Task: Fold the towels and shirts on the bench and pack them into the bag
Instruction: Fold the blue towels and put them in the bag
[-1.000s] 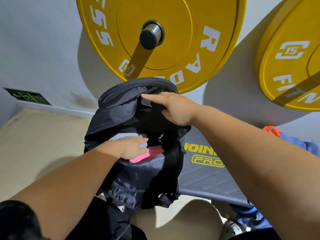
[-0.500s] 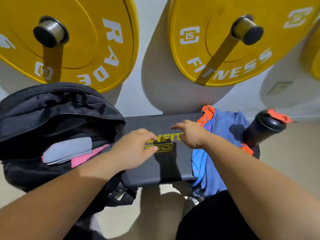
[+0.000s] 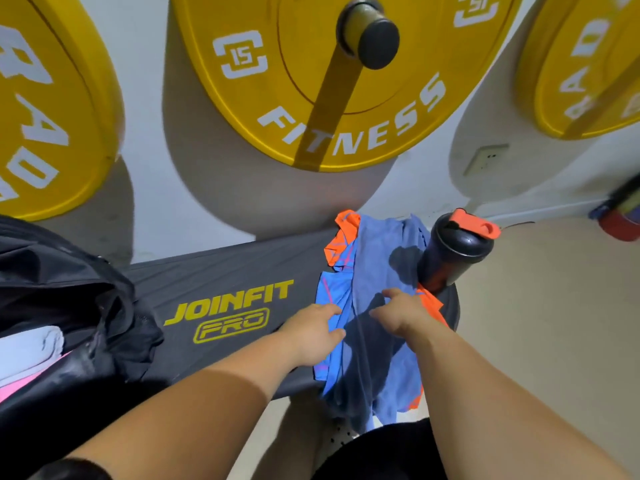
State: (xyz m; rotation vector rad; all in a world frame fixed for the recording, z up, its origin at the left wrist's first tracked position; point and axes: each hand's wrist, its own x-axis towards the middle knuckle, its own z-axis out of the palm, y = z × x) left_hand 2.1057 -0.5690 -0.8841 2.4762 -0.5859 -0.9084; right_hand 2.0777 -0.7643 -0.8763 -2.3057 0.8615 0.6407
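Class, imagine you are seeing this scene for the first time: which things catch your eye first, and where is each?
The huge yellow weight plate on the wall at top centre stands out first. Below it, blue and orange cloth lies heaped on the right end of the black bench, the left hand and right hand on it, beside a black shaker bottle with an orange lid.

My bag (image 3: 69, 289) runs off the left edge, and its dark mouth swallows most of the white towel (image 3: 31, 348) and the pink cloth (image 3: 20, 386) next to it. The blue towel (image 3: 377, 271) covers the orange-and-blue shirt (image 3: 337, 282) — only its edges show. On my left hand (image 3: 310, 332) and right hand (image 3: 401, 315) the fingertips sink into folds; pinching or resting, I cannot tell. The bottle (image 3: 453, 254) hides its foot behind cloth. At the right edge, a red-and-blue blur (image 3: 623, 216) — unreadable.
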